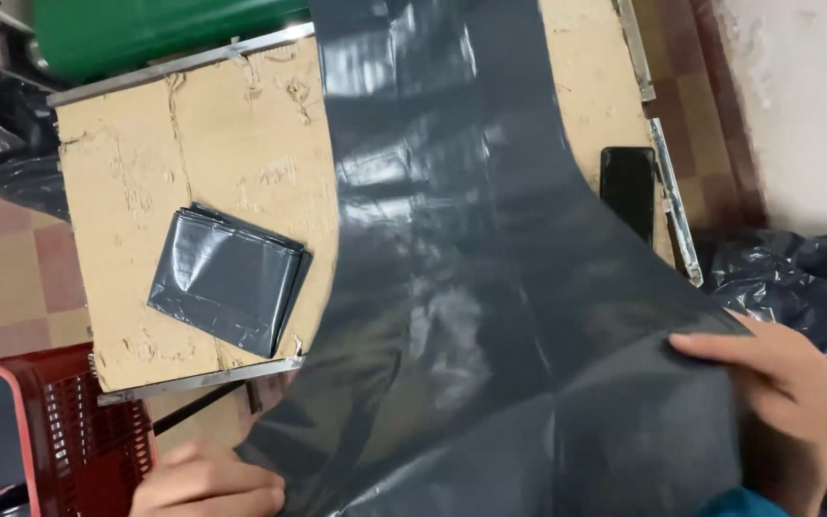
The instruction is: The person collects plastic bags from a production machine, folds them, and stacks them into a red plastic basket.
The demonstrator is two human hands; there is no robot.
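Note:
A long dark grey plastic bag (452, 249) lies spread across a worn chipboard table (145, 163) and hangs off its near edge toward me. My right hand (787, 402) grips the bag's right near corner, thumb on top. My left hand (208, 483) holds the bag's left near edge at the bottom of the view, fingers curled on the plastic. A folded stack of the same grey bags (227, 278) rests on the table to the left of the spread bag.
A black phone (627, 187) lies near the table's right edge. A red plastic basket (59, 431) stands at lower left with grey plastic in it. Crumpled dark bags (806, 278) pile up on the right. A green object (145, 29) sits beyond the table.

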